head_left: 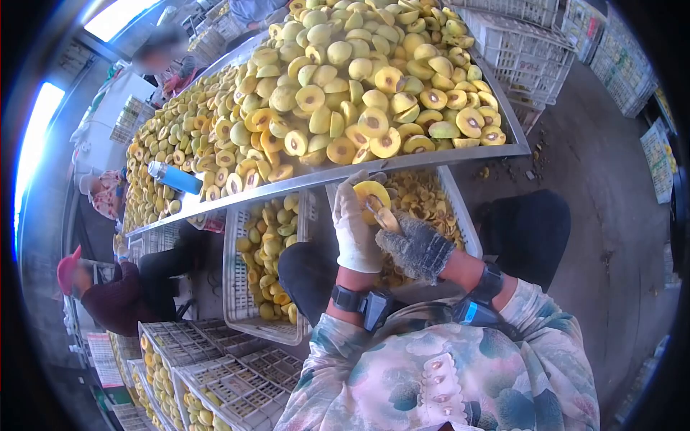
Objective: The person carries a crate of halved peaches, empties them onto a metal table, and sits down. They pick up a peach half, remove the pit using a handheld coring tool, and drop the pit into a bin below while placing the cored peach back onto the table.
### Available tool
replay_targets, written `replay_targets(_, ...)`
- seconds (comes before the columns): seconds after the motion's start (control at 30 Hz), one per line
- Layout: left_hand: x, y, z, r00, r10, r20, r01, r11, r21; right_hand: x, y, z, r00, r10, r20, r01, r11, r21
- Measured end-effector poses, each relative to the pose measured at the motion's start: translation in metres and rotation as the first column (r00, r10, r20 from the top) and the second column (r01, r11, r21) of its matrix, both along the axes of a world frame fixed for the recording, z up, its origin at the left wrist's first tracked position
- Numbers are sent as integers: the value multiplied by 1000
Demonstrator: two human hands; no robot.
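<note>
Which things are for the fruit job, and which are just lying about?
For the job:
fruit half in the left hand
tool in the right hand
fruit pile
table
scrap crate
fruit crate

Just lying about, it seems:
blue bottle
bits on the floor

Left hand [357,230]: in a pale glove, raised upright, fingers upward and curled in a hold
Right hand [417,248]: in a grey knitted glove, closed in a grip, pointing up and inward toward the left hand
Wrists: a dark strap around each
Forearms: reaching forward from patterned sleeves, converging, the hands close together before the torso
</note>
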State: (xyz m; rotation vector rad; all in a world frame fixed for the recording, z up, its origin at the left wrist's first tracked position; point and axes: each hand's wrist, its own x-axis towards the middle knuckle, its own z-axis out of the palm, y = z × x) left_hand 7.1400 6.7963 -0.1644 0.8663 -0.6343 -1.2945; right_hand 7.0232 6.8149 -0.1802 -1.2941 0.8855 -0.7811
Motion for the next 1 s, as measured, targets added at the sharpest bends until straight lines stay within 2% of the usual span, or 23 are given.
replay_targets(0.07,-4,1,-1,999,49,18,-48,999,-20,3,3,0,997,-53,-56,47,993,-108)
replay_targets(0.1,-5,1,-2,999,49,19,-48,999,-16,3,3,-1,997,-53,-56,47,993,-104)
replay_targets(0.17,-5,1,-4,997,56,45,-57,998,16,4,5,0,1000,8,21,-10,996,93)
replay_targets(0.3,-2,3,-4,991,34,131,-35,999,4,-8,7,7,989,56,139,-86,972,220)
replay_targets(0.33,-3,7,4,989,-38,143,39,999,-4,-20,9,-2,893,71,445,-268,878,397)
replay_targets(0.37,-2,10,8,981,-110,158,113,994,-9,-27,11,-10,712,2,703,-480,732,484)
replay_targets(0.4,-1,10,5,981,-105,161,107,994,-6,-28,13,-19,709,4,705,-486,728,484)
replay_targets(0.47,0,9,-4,966,-259,-9,256,957,-135,-25,13,-37,400,-76,913,-791,474,386)
replay_targets(0.5,-4,9,-4,966,-223,-130,214,974,-77,-22,13,-41,398,-75,914,-798,463,385)
replay_targets(0.57,-2,1,-11,977,-193,-91,188,980,-61,-17,6,-45,327,-108,939,-808,483,337)
replay_targets(0.6,0,-4,-13,992,-125,-24,125,992,24,-15,8,1,700,-206,684,-488,561,668)
replay_targets(0.63,4,-6,-14,992,-122,-21,122,992,25,-18,8,-4,699,-204,686,-492,560,667)
replay_targets(0.7,16,-13,-15,999,8,-54,-7,1000,28,-33,1,-32,417,-48,908,-823,405,399)
replay_targets(0.73,24,-16,-15,996,42,-77,-37,997,62,-37,0,-44,471,-71,879,-830,304,468)
replay_targets(0.77,32,-18,-18,996,55,-68,-47,993,107,-40,6,-53,467,-76,881,-832,299,467)
replay_targets(0.83,36,-15,-13,999,12,-38,-10,998,63,-39,6,-35,659,-211,722,-632,364,684)
replay_targets(0.87,38,-14,-13,999,13,-36,-11,998,63,-34,10,-16,753,-217,621,-378,630,679)
replay_targets(0.9,40,-13,-14,1000,-4,9,4,999,46,-30,6,-18,752,-217,623,-380,629,678)
replay_targets(0.97,39,-12,-17,998,-27,56,25,999,36,-24,-4,-24,761,-68,645,-395,740,544)
replay_targets(1.0,36,-12,-19,993,-8,120,0,998,65,-17,-9,-16,761,-77,645,-390,740,548)
